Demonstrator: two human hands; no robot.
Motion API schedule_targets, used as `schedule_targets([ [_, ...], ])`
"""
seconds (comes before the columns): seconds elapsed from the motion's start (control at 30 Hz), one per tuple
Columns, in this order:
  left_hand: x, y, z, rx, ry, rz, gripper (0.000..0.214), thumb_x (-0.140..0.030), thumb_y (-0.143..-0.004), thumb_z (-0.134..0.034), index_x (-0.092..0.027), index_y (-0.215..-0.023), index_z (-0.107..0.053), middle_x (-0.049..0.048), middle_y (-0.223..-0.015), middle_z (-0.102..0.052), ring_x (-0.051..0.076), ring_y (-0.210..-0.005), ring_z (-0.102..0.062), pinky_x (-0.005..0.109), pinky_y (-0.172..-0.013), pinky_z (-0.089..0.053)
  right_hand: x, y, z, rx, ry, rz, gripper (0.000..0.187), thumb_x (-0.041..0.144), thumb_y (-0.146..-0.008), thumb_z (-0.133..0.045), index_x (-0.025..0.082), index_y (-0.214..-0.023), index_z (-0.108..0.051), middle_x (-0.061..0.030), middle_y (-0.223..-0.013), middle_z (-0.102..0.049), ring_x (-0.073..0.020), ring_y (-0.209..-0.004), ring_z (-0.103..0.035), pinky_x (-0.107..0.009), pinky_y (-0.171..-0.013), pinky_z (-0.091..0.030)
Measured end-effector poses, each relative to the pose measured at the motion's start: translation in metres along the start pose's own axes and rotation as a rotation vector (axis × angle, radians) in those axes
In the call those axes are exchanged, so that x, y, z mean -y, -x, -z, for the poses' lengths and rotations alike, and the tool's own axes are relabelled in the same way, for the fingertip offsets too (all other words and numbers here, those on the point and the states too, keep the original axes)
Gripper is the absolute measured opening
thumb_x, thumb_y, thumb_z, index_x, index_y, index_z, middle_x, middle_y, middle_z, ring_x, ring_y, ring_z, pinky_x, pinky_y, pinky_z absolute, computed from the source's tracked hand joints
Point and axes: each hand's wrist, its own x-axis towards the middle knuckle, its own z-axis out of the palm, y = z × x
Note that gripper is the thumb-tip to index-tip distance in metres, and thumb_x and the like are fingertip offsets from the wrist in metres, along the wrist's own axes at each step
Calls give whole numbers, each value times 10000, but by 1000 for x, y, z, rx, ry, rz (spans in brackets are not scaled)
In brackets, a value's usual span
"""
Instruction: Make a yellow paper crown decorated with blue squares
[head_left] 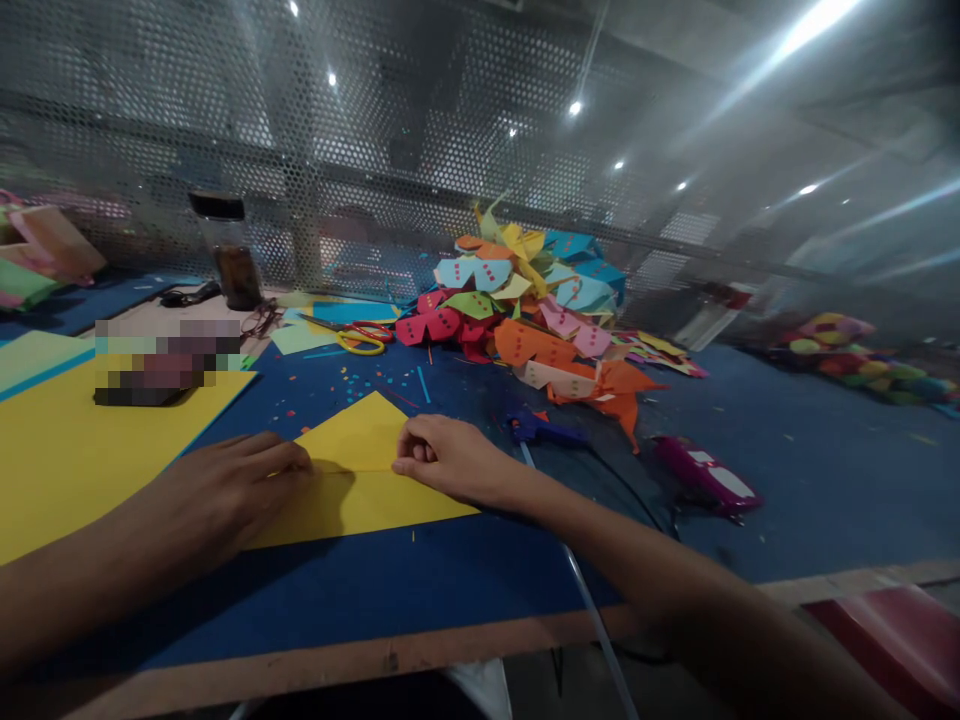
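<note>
A yellow sheet of folded paper (390, 500) lies in front of me on the blue tabletop, its pointed corner facing away and a crease running across its middle. My left hand (244, 480) is closed, with its fingers pressed together at the left end of the crease. At the other end, my right hand (442, 455) has its fingers curled, thumb and forefinger pinching at the crease line. Part of the sheet is hidden under both hands.
Larger yellow sheets (90, 470) lie at left, with a blurred-out object on them. Beyond are a jar (234, 255), scissors (364, 340) and paper scraps. Folded colourful paper shapes (525, 300) are heaped mid-back. A blue glue gun (551, 430) and purple case (705, 475) sit right.
</note>
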Motion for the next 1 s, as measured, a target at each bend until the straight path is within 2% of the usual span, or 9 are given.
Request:
schedule_targets([
  [0.1,-2,2,5,-7,4,-51,480,-70,-1007,-346,-249,-1171,-761,42,-1135,-807,213,-993,-739,329,-872,-566,0,0,0,4,-5,-3,96,257,-930,-755,177,-917,-702,3,-839,-682,-136,-766,-596,-249,-653,-331],
  [0.23,1,4,2,-116,2,10,548,-23,-986,-308,-266,-1136,-775,26,-1065,-816,198,-959,-737,341,-865,-566,0,0,1,4,-5,-2,93,256,-929,-756,179,-918,-704,4,-838,-682,-136,-765,-598,-249,-649,-330],
  [0.4,16,6,-6,-192,3,-61,467,-95,-1021,-362,-285,-1021,-789,17,-986,-812,185,-897,-739,317,-780,-572,1,0,1,3,-6,-7,92,252,-929,-750,177,-912,-700,6,-837,-678,-134,-758,-597,-249,-645,-328],
  [0.5,21,7,-6,-166,11,-49,421,-134,-1029,-401,-284,-1006,-794,18,-1009,-811,181,-911,-739,311,-813,-576,1,0,1,9,-7,-11,91,254,-929,-748,176,-922,-701,2,-846,-682,-135,-757,-592,-251,-646,-330],
  [0.7,19,2,-7,-83,226,192,313,-241,-994,-443,-262,-927,-748,45,-977,-766,228,-915,-702,331,-776,-547,0,0,1,17,-2,2,101,270,-935,-743,179,-927,-699,-4,-858,-688,-140,-764,-596,-255,-660,-338],
  [0.9,18,-9,-9,-36,379,372,214,-333,-966,-536,-242,-859,-698,28,-899,-711,243,-888,-651,333,-785,-506,0,-1,1,21,0,-7,98,268,-936,-735,179,-926,-696,-4,-856,-690,-143,-766,-604,-258,-651,-341],
  [1.0,16,-12,-10,-44,387,411,222,-336,-962,-538,-239,-821,-680,23,-855,-697,248,-880,-638,339,-781,-489,0,-1,1,19,2,0,97,267,-939,-730,178,-928,-696,-6,-860,-688,-142,-771,-603,-257,-648,-341],
])
